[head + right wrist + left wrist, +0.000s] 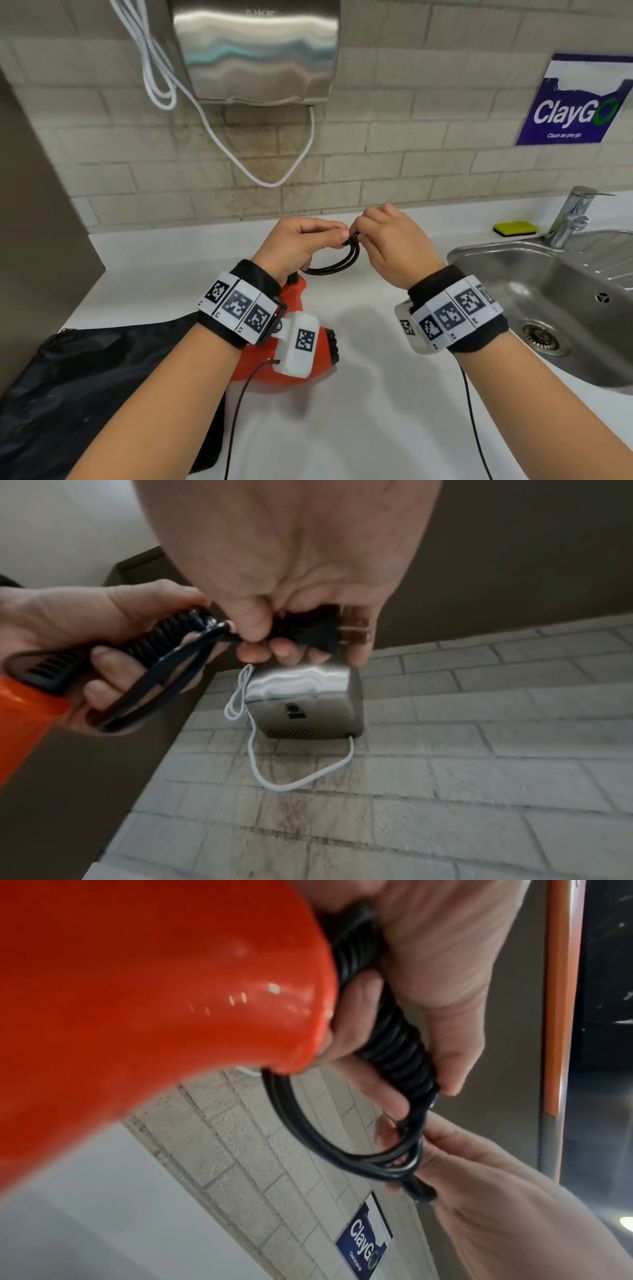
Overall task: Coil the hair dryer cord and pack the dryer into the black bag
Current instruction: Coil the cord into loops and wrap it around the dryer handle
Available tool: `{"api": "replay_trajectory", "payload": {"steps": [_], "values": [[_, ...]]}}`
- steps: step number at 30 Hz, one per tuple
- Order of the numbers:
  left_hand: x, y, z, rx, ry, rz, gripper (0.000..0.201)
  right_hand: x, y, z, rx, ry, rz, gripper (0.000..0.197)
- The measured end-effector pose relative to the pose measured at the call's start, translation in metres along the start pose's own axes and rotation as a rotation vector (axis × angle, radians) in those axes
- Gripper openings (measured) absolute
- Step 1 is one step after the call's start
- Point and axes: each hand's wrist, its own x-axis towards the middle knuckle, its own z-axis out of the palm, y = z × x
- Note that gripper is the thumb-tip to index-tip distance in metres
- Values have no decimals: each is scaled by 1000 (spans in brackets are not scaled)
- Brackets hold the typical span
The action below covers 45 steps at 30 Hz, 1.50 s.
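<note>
Head view: left hand (298,244) and right hand (390,243) meeting at 12 o'clock above the counter (359,421), both closed on the black cord (337,262). Cord mostly gathered into loops, so coiling judged near its end; packing not yet begun. One orange dryer (301,359) under the left wrist, at 6 o'clock from the hands. One black bag (102,377) lying flat at 8 o'clock, nothing in it as far as can be seen. One sink (513,253) at 3 o'clock, one sponge (515,228).

Left wrist view: fingers (356,1020) curled round the tight wraps of cord beside the dryer; one loose loop hanging toward 5 o'clock.

Right wrist view: one plug (308,635) with two prongs, pinched between thumb and fingertips, just beside the wraps. Left to do, by judgement: tucking the plug end, then bagging the dryer.
</note>
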Motion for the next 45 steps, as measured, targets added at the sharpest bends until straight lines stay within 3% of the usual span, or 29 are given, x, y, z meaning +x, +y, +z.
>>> {"api": "replay_trajectory", "payload": {"steps": [7,11,16,21,29,34,38,41,43,45], "values": [[2,1,0,175,-88,-41,8,2,-8,3,-299,292,-57,20],[2,2,-1,190,-71,-35,7,1,-13,6,-279,370,-87,16],[8,-4,-4,87,66,-5,4,-5,-18,1,291,214,148,14],[15,-10,-6,41,202,1,5,-7,-21,-3,734,170,369,23],[10,-6,-6,35,184,-11,16,-7,-28,-1,1193,71,360,33],[12,-10,-9,19,175,-37,11,-5,-30,8,1301,101,372,43],[13,-12,-9,-4,135,-40,16,-5,-32,10,1297,98,396,34],[13,-12,-9,-22,91,-43,17,-6,-32,14,1075,123,391,44],[12,-11,-11,-56,65,-50,16,-6,-33,15,1013,46,359,46],[12,-12,-12,-68,37,-53,16,-6,-37,19,1119,-38,316,47]]}}
